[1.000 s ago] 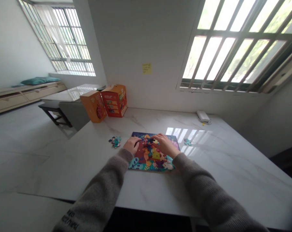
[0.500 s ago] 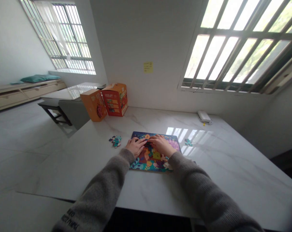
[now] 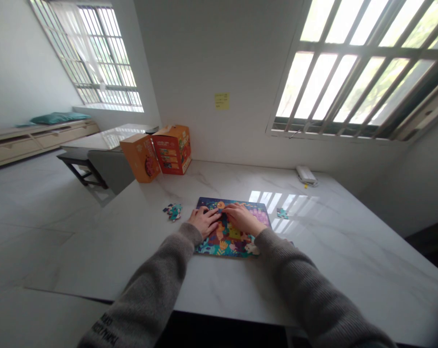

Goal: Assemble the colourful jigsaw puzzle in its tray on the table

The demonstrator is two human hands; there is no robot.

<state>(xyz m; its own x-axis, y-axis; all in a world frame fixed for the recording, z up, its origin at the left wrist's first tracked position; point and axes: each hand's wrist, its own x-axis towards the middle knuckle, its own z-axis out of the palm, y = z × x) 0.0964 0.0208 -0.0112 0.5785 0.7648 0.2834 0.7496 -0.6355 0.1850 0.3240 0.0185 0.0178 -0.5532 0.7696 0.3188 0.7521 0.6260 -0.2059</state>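
Observation:
A colourful jigsaw puzzle (image 3: pixel 222 247) with a dark blue border lies flat on the white marbled table, largely filled with picture pieces. My left hand (image 3: pixel 203 221) rests on its left part, fingers stretched to the right and lying on the surface. Opposite it, my right hand (image 3: pixel 241 217) reaches in from the right with bent fingers, the tips together at the puzzle's upper middle. Whatever those fingertips pinch is hidden. The fingertips of both hands nearly meet. A light-coloured loose piece (image 3: pixel 252 248) lies at the puzzle's lower right, near my right wrist.
Several loose teal pieces (image 3: pixel 173 211) lie left of the puzzle, and another teal piece (image 3: pixel 282 213) lies right of it. Two orange-red boxes (image 3: pixel 171 150) stand at the table's back left. A white device with a cable (image 3: pixel 305 174) sits at the back right, below the barred window.
My right hand has shifted very slightly, showing a little more of the puzzle between the hands. My left hand stays nearly in place.

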